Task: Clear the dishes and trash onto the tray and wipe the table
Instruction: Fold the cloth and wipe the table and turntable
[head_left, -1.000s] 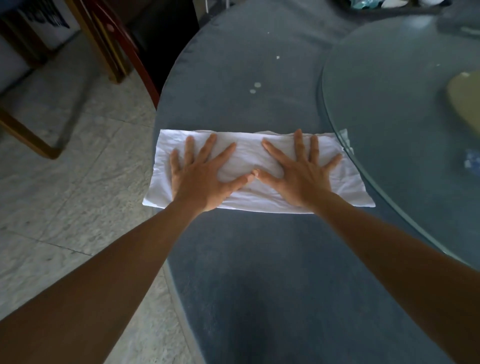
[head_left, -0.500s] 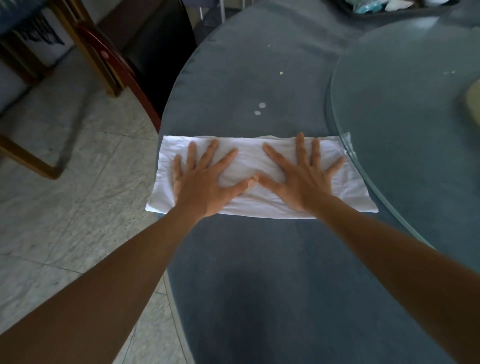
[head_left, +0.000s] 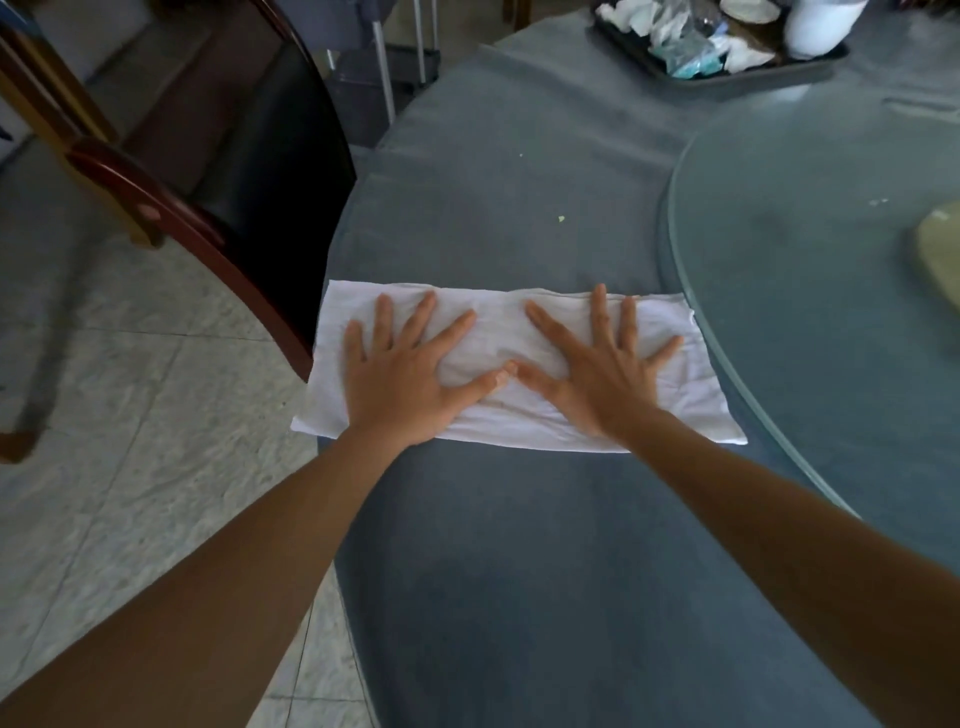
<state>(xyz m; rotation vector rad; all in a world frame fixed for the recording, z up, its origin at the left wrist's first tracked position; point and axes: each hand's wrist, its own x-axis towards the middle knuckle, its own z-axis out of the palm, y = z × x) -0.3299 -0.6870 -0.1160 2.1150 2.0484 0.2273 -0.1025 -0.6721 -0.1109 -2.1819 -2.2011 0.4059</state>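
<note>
Both hands were flat on the white cloth (head_left: 519, 364), fingers spread wide, not gripping anything. Left hand (head_left: 410, 379) and right hand (head_left: 597, 379) sat side by side with thumbs touching in the middle. The cloth lay stretched across the blue-covered bench (head_left: 519, 571), near its left edge and just beside the glass turntable (head_left: 805, 312). The tray (head_left: 727, 80) of trash sat way at the far side.

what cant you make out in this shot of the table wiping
- Head view: table surface under the white cloth, hidden by the cloth, left hand and right hand.
- Tray contents: cut by the top edge.
- Yellowish object on the glass turntable: cut by the right edge, blurred.
</note>
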